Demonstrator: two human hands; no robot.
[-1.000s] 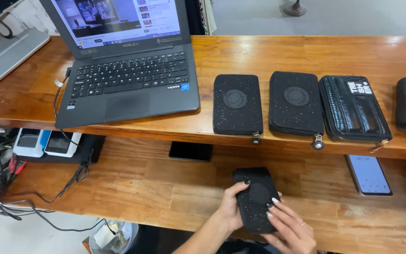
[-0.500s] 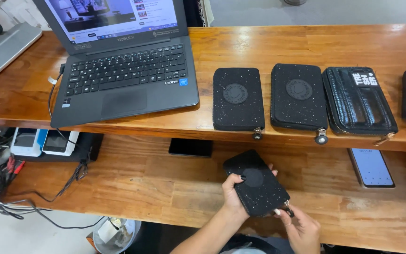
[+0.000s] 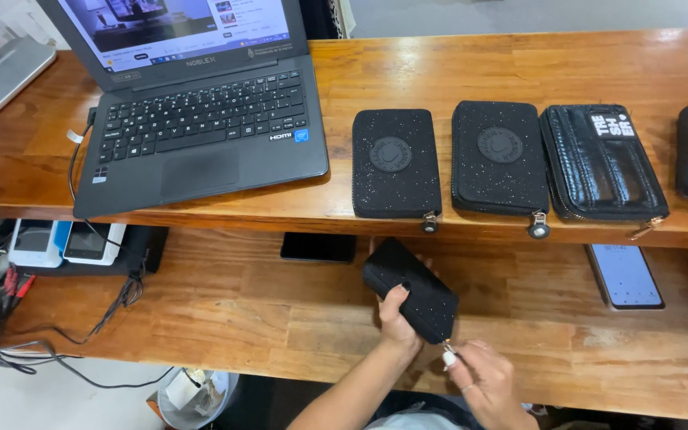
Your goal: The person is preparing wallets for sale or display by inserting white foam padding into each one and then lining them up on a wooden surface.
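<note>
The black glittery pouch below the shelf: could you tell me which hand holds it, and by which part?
The left hand grips the black glittery pouch around its middle; the right hand pinches the zipper pull at its lower corner.

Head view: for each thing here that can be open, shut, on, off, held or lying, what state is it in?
Laptop: lid open, screen lit.
Held pouch: gripped by left hand, tilted.
Zip pull: pinched by right hand.
Two glittery pouches: zipped shut, lying flat on upper shelf.
Glossy wallet: shut, flat.
Right phone: screen lit, face up.
Dark phone: screen dark.
</note>
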